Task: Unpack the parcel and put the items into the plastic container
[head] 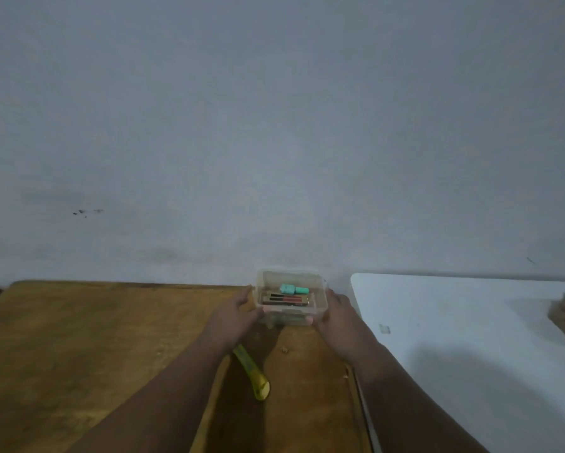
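Head cam: left hand [238, 308] and right hand [335, 313] grip clear plastic container [291, 299] at brown wooden tabletop [78, 338] far edge; yellow utility knife [253, 374] between forearms.

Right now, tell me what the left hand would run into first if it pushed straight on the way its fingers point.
The left hand points forward and right, already touching the plastic container, so that comes first; beyond it likely the wall, though depth is unclear.

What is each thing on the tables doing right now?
plastic container: lid off, held at both sides, things inside.
left hand: gripping the container's left side.
right hand: gripping its right side.
teal item: lying inside.
red and black item: lying flat inside.
yellow cutter: lying on the wooden table, untouched.
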